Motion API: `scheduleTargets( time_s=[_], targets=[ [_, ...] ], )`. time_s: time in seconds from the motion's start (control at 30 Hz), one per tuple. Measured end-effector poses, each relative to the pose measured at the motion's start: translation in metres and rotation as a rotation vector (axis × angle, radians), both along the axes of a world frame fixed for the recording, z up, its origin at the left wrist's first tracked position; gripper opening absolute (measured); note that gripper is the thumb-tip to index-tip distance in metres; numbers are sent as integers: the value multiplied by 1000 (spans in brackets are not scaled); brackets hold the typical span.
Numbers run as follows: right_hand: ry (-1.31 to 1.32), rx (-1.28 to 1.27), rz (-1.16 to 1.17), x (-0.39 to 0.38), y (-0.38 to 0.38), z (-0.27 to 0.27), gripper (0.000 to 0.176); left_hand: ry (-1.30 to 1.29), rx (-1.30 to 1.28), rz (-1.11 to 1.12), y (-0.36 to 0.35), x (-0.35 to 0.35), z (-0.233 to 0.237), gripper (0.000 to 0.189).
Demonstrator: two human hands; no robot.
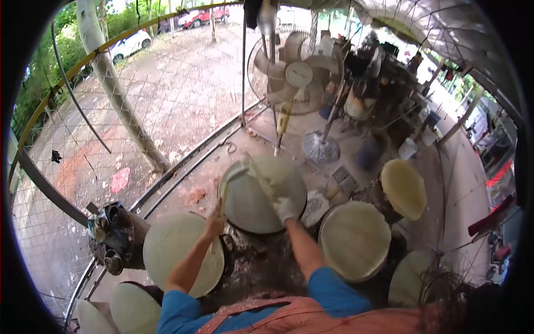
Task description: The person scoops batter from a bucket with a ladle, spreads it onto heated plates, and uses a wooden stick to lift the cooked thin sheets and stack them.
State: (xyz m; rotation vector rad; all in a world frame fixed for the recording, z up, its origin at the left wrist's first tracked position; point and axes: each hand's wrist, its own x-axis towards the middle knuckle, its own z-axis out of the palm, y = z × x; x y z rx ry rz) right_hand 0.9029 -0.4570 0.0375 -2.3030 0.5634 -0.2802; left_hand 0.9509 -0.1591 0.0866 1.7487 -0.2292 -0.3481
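In the head view, a large round flat disc [250, 206] lies in front of me, pale and coated, with lighter material on its upper part. My left hand [216, 224], bare, is closed round a thin light stick [225, 192] at the disc's left edge. On the right side of the disc, my right hand [285, 209] wears a whitish glove and is closed on a long flat strip [260, 177] that slants up and left across the disc. The far ends of the two tools come near each other at the upper left of the disc.
Pale discs lie at the left [181, 253] and right [355, 240]; a yellowish one [403, 189] tilts farther right. A standing fan [299, 74] is ahead. A metal container [119, 236] stands left, beside wire mesh [72, 167]. Cluttered equipment fills the back right.
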Motion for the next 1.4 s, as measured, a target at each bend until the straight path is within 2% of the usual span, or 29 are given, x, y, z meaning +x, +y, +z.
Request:
scheduleTargets(
  time_s=[0.03, 0.07, 0.1, 0.13, 0.2, 0.23, 0.27, 0.3, 0.33, 0.4, 0.47, 0.5, 0.53, 0.6, 0.63, 0.7, 0.73, 0.8, 0.87, 0.9, 1.0, 1.03, 1.1, 1.13, 1.17, 1.2, 1.27, 1.3, 1.4],
  targets=[
    [85, -84, 78, -12, -13, 24, 36, 101, 159, -5, 14, -29, 17, 69],
    [114, -19, 20, -43, -23, 63, 36, 193, 320, -14, 28, -49, 29, 72],
    [122, 36, -46, -61, -28, 91, 36, 191, 340, -25, 43, -56, 25, 72],
    [116, 47, -61, -62, -22, 84, 36, 149, 312, -12, 58, -69, 16, 72],
    [-129, 557, -225, -74, -12, 43, 38, 114, 285, -18, 72, -80, 9, 72],
    [-82, 577, -245, -47, -14, -57, 40, 166, 317, -14, 74, -81, 8, 71],
    [-125, 414, -205, -40, 25, -29, 41, 221, 344, -3, 75, -82, 6, 70],
    [-64, 430, -119, -37, 50, 12, 41, 226, 343, -8, 75, -82, 2, 70],
    [-61, 429, -118, -39, 39, 20, 41, 180, 334, -3, 75, -79, -4, 69],
    [32, 351, 71, -57, 1, 28, 37, 143, 335, 21, 85, -85, -23, 68],
    [-89, 587, -104, -78, -40, 41, 28, -36, 425, 32, 91, -81, -44, 66],
    [-106, 664, -144, -73, -42, 34, 27, 192, 300, 50, 73, -92, 8, 68],
    [-113, 744, -192, -71, -41, 23, 26, 183, 296, 56, 69, -96, 18, 68],
    [-3, 581, -18, -51, -17, -16, 25, 484, -9, 124, 57, -106, 26, 67],
    [0, 581, -2, -51, -24, -10, 25, 482, -13, 140, 53, -116, 34, 67],
    [175, 919, 51, -59, -20, 32, 25, 503, -178, 129, 54, -132, 52, 65],
    [-27, 812, 162, -74, -37, 71, 27, 492, -177, 182, 59, -144, 52, 61],
    [39, 816, 105, -54, -80, 69, 24, 438, -222, 225, 67, -166, 47, 59],
    [-16, 1038, -170, -45, -88, 80, 23, 649, -330, 353, 66, -183, 44, 57],
    [146, 1029, -62, -41, -79, 91, 22, 658, -321, 370, 66, -189, 45, 57],
    [334, 1064, 137, -43, -64, 46, 19, 791, -384, 388, 55, -199, 47, 50],
    [343, 1059, 155, -47, -69, 31, 19, 784, -360, 377, 55, -208, 54, 47],
    [107, 922, 260, -47, -103, 6, 17, 756, -345, 376, 60, -223, 48, 43],
    [275, 783, 260, -37, -126, 25, 20, 641, -191, 265, 71, -235, 34, 41],
    [286, 926, 187, -13, -132, 35, 20, 533, -28, 157, 79, -240, 29, 40],
    [310, 1071, 105, 1, -136, 40, 20, 533, -18, 164, 65, -236, 55, 40],
    [345, 989, 173, 18, -105, 50, 19, 694, 474, 407, 23, -228, 121, 43],
    [367, 903, 238, 21, -88, 51, 19, 820, -242, 469, 51, -236, 67, 38],
    [502, 1039, 347, -20, -88, 38, 18, 808, -299, 486, 56, -239, 54, 41]
  ],
)
